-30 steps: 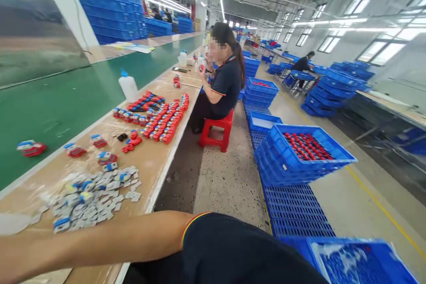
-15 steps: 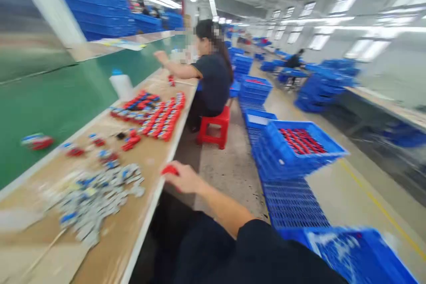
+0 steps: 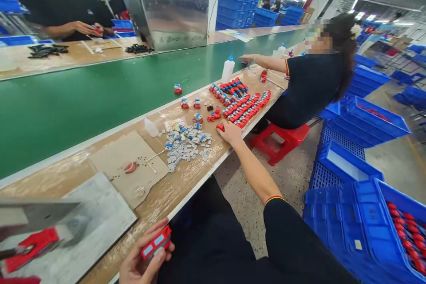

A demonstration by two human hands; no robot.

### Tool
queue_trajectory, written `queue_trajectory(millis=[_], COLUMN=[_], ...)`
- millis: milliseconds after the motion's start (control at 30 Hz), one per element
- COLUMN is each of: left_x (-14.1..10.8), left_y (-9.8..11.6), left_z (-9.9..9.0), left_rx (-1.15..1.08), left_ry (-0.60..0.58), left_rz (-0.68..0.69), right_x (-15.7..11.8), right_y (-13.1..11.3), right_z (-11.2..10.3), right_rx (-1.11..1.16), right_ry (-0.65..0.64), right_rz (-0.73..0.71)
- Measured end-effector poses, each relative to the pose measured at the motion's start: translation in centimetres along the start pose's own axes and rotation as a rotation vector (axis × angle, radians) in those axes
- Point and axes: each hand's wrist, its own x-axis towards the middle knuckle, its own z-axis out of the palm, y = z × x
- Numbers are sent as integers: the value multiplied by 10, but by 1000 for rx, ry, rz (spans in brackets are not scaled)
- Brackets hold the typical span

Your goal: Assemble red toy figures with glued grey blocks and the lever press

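At the table's front edge, my left hand (image 3: 135, 262) is closed around a red toy vehicle body (image 3: 156, 243) with pale blue windows and a grey stripe. My right hand (image 3: 232, 134) reaches out over the table, its fingers closed on a small red toy part (image 3: 220, 128). Just beyond it lie rows of red, white and blue toy vehicles (image 3: 244, 108). Loose red pieces (image 3: 213, 115) and a heap of small grey flat parts (image 3: 186, 144) lie to the left of that hand.
A green conveyor belt (image 3: 100, 106) runs behind the table, with a white bottle (image 3: 228, 70) beside it. A co-worker (image 3: 314, 75) sits on a red stool (image 3: 279, 140) at right. Blue crates (image 3: 342, 217) stand on the floor. A metal plate (image 3: 100, 213) lies at lower left.
The view has swung left. My right hand, with a red part at the table edge before, is now over the tabletop beside the rows. My left hand has come into view.
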Motion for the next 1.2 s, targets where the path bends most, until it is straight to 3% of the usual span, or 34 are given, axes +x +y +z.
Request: queue_trajectory(millis=[100,200,300,400,467,500,533,600,667,833,1033,1200], left_x=[2,13,24,28,29,30,32,38,41,32,31,34], left_y=[-2,-8,-13,-10,-5,-3,-1,2,4,0,5,18], left_z=[-3,-11,-11,6,21,27,31,35,34,25,10,-2], left_rx=[-13,20,23,-23,-44,-38,-15,65,161,294,418,452], left_ry=[29,15,-60,-77,-84,-119,-178,-287,-333,-278,-369,-447], left_rz=[35,36,-15,-15,-4,-8,-14,15,100,360,852,931], right_x=[23,16,-31,-113,-167,-189,-204,-219,-217,-199,-196,-197], right_y=[1,9,14,2,-16,-27,-37,-55,-66,-76,-84,-89], right_z=[3,3,8,25,39,46,50,55,52,36,38,39], right_rx=[42,147,343,477,550,646,721,810,814,981,1126,1161], right_ry=[70,204,456,581,528,435,381,313,264,145,53,23], right_rz=[-49,-121,-211,-344,-571,-815,-952,-1073,-1092,-1159,-1152,-1195])
